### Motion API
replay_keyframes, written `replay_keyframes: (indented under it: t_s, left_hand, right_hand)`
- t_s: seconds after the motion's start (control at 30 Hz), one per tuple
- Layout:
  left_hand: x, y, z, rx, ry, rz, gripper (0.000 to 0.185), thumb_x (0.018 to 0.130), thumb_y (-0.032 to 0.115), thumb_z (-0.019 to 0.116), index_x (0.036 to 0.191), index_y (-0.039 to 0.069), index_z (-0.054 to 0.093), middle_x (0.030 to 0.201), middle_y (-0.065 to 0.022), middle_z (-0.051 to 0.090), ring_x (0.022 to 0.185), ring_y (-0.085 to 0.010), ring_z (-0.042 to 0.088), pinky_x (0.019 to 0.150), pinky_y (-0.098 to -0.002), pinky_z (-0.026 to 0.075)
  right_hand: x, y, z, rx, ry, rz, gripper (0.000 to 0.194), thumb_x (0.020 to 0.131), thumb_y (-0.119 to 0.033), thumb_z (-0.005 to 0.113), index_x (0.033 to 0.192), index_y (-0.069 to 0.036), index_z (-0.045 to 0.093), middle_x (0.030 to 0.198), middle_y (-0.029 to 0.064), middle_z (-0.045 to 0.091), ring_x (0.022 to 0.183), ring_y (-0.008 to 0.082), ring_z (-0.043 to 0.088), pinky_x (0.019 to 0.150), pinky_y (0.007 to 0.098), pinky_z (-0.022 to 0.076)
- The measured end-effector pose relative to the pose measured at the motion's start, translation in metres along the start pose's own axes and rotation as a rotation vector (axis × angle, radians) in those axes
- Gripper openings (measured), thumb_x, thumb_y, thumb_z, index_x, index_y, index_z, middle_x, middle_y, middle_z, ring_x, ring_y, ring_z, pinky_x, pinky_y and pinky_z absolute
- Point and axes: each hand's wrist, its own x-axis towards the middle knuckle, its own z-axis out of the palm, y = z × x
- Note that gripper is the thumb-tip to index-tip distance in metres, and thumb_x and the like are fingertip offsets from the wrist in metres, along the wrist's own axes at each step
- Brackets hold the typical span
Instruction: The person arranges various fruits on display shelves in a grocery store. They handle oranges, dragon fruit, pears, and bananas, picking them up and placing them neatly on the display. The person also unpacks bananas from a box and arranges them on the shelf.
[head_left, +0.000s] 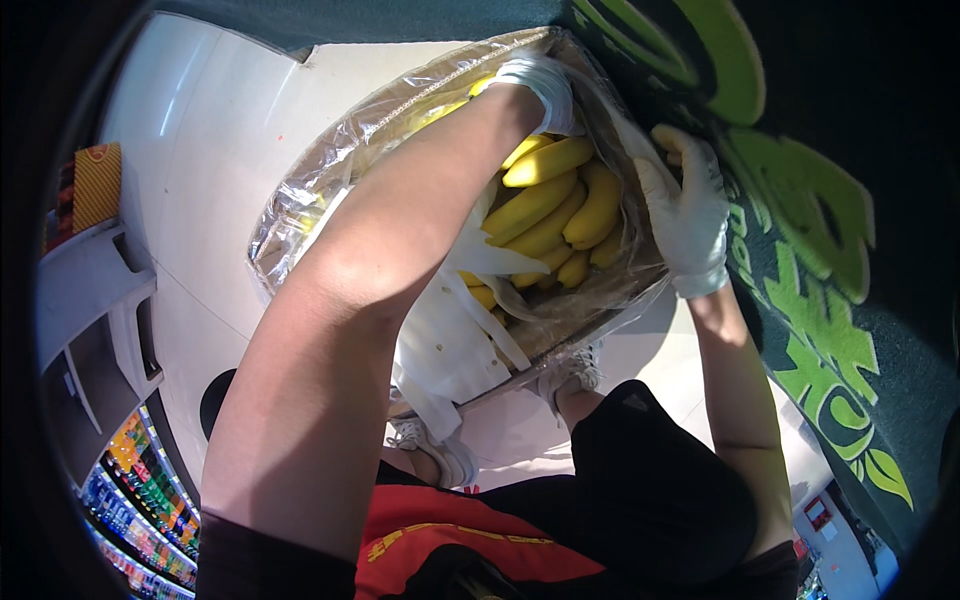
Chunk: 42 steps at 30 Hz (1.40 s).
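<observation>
A cardboard box (480, 394) holds bunches of yellow bananas (536, 206), with clear plastic film (289, 217) along its walls. White perforated sheeting (442, 345) lies over part of the fruit. My left hand (536, 86), in a thin white glove, reaches down into the far end of the box. Its fingers are blurred and partly hidden, so any hold is unclear. At the right wall is my gloved right hand (686, 214), its thumb and forefinger bent beside the film's edge. Whether it pinches the film cannot be made out.
A dark green panel (810, 97) with bright green lettering rises close on the right. Pale floor tiles (202, 180) surround the box, and my shoes (442, 450) stand at its near side. On the left are a grey stand (97, 277) and shelves of colourful goods (142, 487).
</observation>
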Motion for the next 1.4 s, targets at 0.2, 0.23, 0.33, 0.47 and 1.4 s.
replay_keyframes:
  t_s: [0.2,0.23,0.33,0.47,1.4]
  left_hand:
    - [0.002,-0.005,0.007,-0.129,-0.033,-0.048,0.056,0.078,0.049,0.075,0.119,0.01,0.072,0.121,-0.0156,0.069,0.111,-0.0325,0.065,0.096,-0.0403,0.052]
    - [0.003,-0.005,0.01,-0.13,-0.055,-0.079,0.054,0.079,0.048,0.073,0.119,0.012,0.073,0.123,-0.0148,0.069,0.113,-0.031,0.065,0.095,-0.0404,0.053]
    - [0.003,-0.008,0.019,-0.152,0.001,-0.104,0.052,0.08,0.046,0.073,0.115,0.008,0.073,0.12,-0.0155,0.07,0.109,-0.0325,0.066,0.095,-0.0407,0.053]
    - [-0.007,-0.014,0.022,-0.115,0.128,0.079,0.051,0.083,0.045,0.071,0.11,0.003,0.073,0.11,-0.0184,0.072,0.1,-0.0368,0.069,0.089,-0.0417,0.055]
    - [-0.034,-0.037,0.01,-0.359,0.054,0.18,0.056,0.089,0.031,0.07,0.138,0.007,0.055,0.133,-0.0191,0.058,0.122,-0.0347,0.057,0.104,-0.0412,0.045]
  right_hand:
    - [0.008,0.023,0.0,-0.288,-0.493,0.209,0.035,0.09,-0.03,0.068,0.11,-0.002,0.063,0.099,0.0269,0.066,0.093,0.0444,0.064,0.08,0.0497,0.0511]
    - [0.009,0.026,-0.004,-0.329,-0.52,0.211,0.035,0.089,-0.031,0.068,0.109,-0.002,0.063,0.098,0.0279,0.066,0.093,0.0454,0.063,0.08,0.0502,0.0504]
    - [0.011,0.023,-0.015,-0.347,-0.4,0.12,0.027,0.095,-0.029,0.061,0.102,-0.003,0.064,0.088,0.024,0.067,0.081,0.0458,0.064,0.071,0.0497,0.0513]
    - [0.002,-0.014,-0.02,-0.313,-0.474,0.061,0.024,0.101,-0.03,0.053,0.108,-0.008,0.063,0.075,0.0202,0.066,0.068,0.0409,0.066,0.058,0.0461,0.0532]
    - [-0.002,0.011,0.031,-0.503,-0.263,-0.315,0.016,0.094,-0.018,0.063,0.1,-0.003,0.063,0.134,0.0081,0.06,0.132,0.0268,0.05,0.115,0.0455,0.0315]
